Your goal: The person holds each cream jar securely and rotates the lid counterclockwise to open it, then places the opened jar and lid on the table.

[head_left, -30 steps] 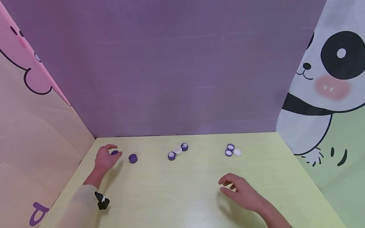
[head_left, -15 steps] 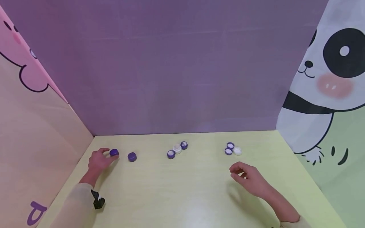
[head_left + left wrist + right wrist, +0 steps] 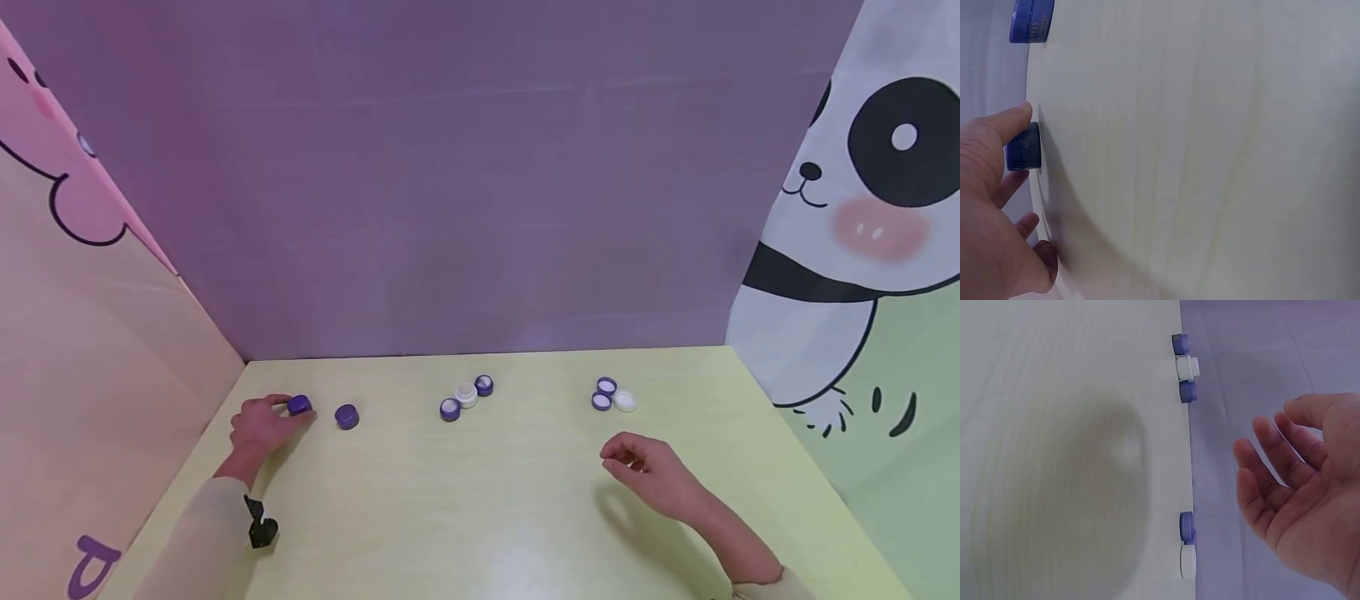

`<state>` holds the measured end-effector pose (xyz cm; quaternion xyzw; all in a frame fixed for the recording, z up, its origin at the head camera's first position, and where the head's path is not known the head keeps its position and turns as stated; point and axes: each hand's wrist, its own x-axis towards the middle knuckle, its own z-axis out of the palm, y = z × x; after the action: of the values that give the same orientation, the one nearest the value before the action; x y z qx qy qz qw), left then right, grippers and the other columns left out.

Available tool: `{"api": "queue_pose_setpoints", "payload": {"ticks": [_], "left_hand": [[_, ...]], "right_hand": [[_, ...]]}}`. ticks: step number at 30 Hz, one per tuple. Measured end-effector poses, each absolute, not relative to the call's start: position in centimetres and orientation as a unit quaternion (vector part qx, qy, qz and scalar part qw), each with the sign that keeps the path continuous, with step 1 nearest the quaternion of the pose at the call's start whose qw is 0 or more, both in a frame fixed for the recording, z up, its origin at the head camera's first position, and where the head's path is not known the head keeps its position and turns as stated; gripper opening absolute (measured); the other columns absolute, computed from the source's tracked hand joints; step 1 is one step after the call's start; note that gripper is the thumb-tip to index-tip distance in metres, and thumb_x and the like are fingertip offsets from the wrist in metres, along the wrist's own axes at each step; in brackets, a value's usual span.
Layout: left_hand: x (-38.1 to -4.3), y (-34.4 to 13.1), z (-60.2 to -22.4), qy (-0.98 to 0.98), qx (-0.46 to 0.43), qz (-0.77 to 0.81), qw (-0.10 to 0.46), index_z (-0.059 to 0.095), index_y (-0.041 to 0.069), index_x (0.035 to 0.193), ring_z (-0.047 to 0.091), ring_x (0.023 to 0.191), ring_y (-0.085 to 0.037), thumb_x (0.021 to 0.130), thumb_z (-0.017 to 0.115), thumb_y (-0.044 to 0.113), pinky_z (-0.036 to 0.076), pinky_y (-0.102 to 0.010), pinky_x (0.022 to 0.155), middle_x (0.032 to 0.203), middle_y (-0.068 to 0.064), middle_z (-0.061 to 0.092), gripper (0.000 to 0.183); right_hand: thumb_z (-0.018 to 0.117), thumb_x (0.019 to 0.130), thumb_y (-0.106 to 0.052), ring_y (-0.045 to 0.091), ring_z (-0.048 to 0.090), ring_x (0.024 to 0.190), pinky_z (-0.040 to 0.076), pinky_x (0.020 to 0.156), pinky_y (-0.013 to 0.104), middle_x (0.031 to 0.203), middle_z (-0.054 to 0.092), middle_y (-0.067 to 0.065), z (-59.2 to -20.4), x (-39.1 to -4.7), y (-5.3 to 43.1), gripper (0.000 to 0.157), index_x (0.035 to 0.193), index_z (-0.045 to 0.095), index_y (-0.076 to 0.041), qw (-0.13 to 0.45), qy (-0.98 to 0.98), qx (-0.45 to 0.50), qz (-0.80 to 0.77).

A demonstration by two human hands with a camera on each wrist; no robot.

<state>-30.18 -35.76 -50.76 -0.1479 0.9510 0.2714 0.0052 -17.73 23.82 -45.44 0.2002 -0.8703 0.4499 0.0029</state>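
Note:
At the far left of the table, my left hand (image 3: 258, 427) has its thumb and forefinger around the sides of a small purple-blue cream jar (image 3: 299, 404) with its lid on. In the left wrist view this jar (image 3: 1024, 149) stands upright between thumb and finger. A second lidded jar (image 3: 347, 417) stands just to the right of it. On the right, my right hand (image 3: 656, 473) hovers over the table with loosely curled fingers and holds nothing. The nearest things to it are purple lids (image 3: 602, 401) and a white lid (image 3: 625, 401), lying with their insides up.
At the middle back, a white jar (image 3: 466, 397) stands between two lidless purple jars, one nearer (image 3: 450, 410) and one farther (image 3: 483, 385). A purple cloth wall (image 3: 480, 208) rises behind the table (image 3: 450, 517), with printed panels at both sides.
My left hand has settled lower around the jar, which now shows more between the fingers. My right hand has moved slightly right and away from me, its fingers still loosely curled.

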Motion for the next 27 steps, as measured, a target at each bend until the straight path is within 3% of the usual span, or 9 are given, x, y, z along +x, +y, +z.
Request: {"api": "queue_pose_setpoints", "payload": {"ticks": [9, 14, 20, 27], "left_hand": [[-30.3, -35.9, -50.8, 0.954, -0.151, 0.260, -0.009, 0.054, 0.000, 0.131, 0.036, 0.111, -0.058, 0.081, 0.066, 0.060, 0.029, -0.066, 0.084, 0.128, -0.033, 0.047, 0.079], [-30.2, -35.6, -50.2, 0.948, -0.143, 0.286, -0.010, 0.053, -0.002, 0.130, 0.042, 0.113, -0.054, 0.084, 0.067, 0.055, 0.027, -0.064, 0.086, 0.128, -0.029, 0.052, 0.075], [-30.0, -34.9, -49.0, 0.934, -0.090, 0.338, -0.066, 0.055, -0.008, 0.127, 0.051, 0.110, -0.045, 0.088, 0.071, 0.034, 0.042, -0.053, 0.088, 0.123, -0.029, 0.057, 0.059], [-28.4, -33.4, -46.4, 0.922, -0.037, 0.364, -0.128, 0.059, -0.007, 0.121, 0.062, 0.100, -0.041, 0.086, 0.074, 0.021, 0.055, -0.037, 0.070, 0.115, -0.028, 0.060, 0.048]], "right_hand": [[0.064, 0.094, -0.011, 0.010, 0.060, 0.083, 0.050, 0.070, 0.027, 0.091, 0.066, 0.009, -45.4, -17.7, 23.4, 0.004, 0.098, 0.065, -0.009, -0.022, -0.864, 0.208, 0.458], [0.063, 0.095, -0.013, 0.010, 0.060, 0.084, 0.049, 0.070, 0.027, 0.091, 0.066, 0.004, -45.6, -17.8, 23.2, 0.006, 0.098, 0.065, -0.009, -0.029, -0.862, 0.212, 0.460], [0.063, 0.095, -0.015, 0.012, 0.060, 0.083, 0.049, 0.069, 0.027, 0.090, 0.065, 0.002, -45.3, -17.8, 22.8, 0.005, 0.098, 0.065, -0.011, -0.036, -0.855, 0.221, 0.468], [0.063, 0.096, -0.015, 0.011, 0.060, 0.082, 0.049, 0.070, 0.027, 0.090, 0.066, 0.005, -44.9, -17.7, 21.8, 0.004, 0.098, 0.065, -0.013, -0.049, -0.857, 0.232, 0.458]]}}
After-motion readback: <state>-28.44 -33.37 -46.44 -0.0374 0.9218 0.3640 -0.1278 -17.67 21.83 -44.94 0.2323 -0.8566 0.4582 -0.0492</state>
